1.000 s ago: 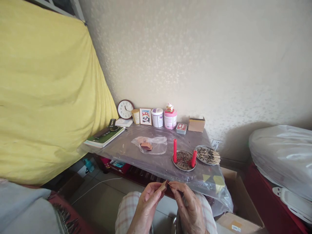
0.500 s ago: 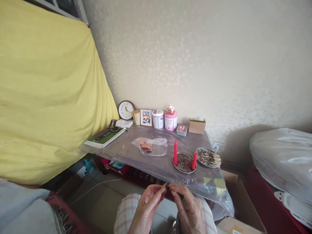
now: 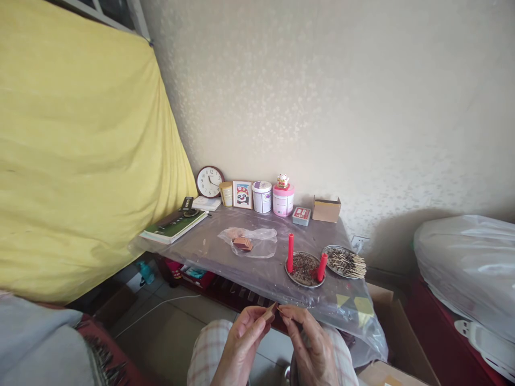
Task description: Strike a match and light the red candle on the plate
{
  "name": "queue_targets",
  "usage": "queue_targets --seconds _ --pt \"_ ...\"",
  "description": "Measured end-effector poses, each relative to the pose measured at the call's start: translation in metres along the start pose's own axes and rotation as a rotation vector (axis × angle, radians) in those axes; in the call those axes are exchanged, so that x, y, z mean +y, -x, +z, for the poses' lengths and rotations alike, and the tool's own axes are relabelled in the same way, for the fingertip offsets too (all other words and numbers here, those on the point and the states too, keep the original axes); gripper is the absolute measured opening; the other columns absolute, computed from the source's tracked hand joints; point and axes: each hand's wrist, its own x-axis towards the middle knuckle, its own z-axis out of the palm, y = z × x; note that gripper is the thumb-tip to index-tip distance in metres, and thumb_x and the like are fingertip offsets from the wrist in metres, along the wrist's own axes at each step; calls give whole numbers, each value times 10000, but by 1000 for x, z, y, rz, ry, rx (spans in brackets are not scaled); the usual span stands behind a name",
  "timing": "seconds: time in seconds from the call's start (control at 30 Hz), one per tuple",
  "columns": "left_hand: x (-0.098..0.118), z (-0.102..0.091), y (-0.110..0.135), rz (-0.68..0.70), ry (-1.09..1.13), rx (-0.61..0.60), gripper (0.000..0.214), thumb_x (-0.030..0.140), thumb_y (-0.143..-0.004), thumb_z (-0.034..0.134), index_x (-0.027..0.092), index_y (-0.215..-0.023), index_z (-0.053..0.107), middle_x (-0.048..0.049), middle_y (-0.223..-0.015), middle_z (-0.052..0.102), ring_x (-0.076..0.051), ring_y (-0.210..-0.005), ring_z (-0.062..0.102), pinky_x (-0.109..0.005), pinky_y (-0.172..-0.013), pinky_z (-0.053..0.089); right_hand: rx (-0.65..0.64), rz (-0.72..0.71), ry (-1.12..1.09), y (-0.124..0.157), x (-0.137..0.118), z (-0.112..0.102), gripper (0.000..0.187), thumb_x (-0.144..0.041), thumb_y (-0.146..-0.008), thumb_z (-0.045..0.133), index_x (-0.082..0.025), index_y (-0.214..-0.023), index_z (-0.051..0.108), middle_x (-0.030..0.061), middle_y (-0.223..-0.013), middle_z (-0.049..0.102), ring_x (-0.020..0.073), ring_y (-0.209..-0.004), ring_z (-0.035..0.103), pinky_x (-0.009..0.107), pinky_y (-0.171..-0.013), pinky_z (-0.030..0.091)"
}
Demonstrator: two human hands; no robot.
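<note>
Low over my lap, my left hand (image 3: pixel 244 336) grips a small brown matchbox (image 3: pixel 269 313) between thumb and fingers, its corner pointing up and to the right. My right hand (image 3: pixel 309 339) is closed in a pinch on a thin matchstick (image 3: pixel 280 309), held close to the box's end; I cannot tell whether they touch. Beyond my hands, two red candles, a taller one (image 3: pixel 290 253) and a shorter one (image 3: pixel 322 267), stand upright on a round metal plate (image 3: pixel 304 286) covered in dark bits. Several more matchboxes (image 3: pixel 243 244) lie on a clear plastic bag (image 3: pixel 264 247).
A second plate (image 3: pixel 330 264) holds many used matchsticks (image 3: pixel 351 262). Along the wall stand a clock (image 3: pixel 210 181), a panda picture (image 3: pixel 243 195), tins (image 3: pixel 262 197) and a cardboard box (image 3: pixel 326 209). Plastic sheeting covers the table (image 3: pixel 225 268). A green book (image 3: pixel 175 226) lies at left.
The view has shifted very slightly. My hands keep nearly the same pose, with the matchbox and matchstick still close together.
</note>
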Motion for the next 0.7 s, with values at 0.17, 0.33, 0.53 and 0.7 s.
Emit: queue_targets --seconds 0.17,0.33,0.53,0.7 --pt "2 2 1 -1 -1 -4 168 325 -772 692 189 -868 705 -70 -960 762 -211 -1010 648 -349 -982 442 13 -2 -9 0 0 1 215 -146 -901 572 -291 -1038 652 -2 -945 760 149 -856 737 171 -796 576" --pt "6 4 1 -9 -29 4 161 322 -785 673 197 -885 695 -58 -969 748 -203 -1008 631 -338 -979 431 23 -22 18 0 1 2 197 -152 -915 548 -267 -1044 644 -1 -918 755 132 -809 731 151 -760 571" --pt "7 4 3 1 -28 -22 152 292 -842 598 200 -934 675 -54 -1000 724 -209 -1054 609 -370 -1026 395 36 -27 33 -4 -4 1 186 -138 -922 546 -263 -1028 633 -5 -911 747 121 -819 717 160 -764 559" --pt "8 5 3 -7 -14 5 144 285 -855 586 199 -937 668 -43 -998 707 -198 -1061 603 -363 -1024 398 71 -116 39 -7 -2 2 186 -102 -913 548 -237 -1020 618 29 -942 731 139 -876 701 208 -811 558"
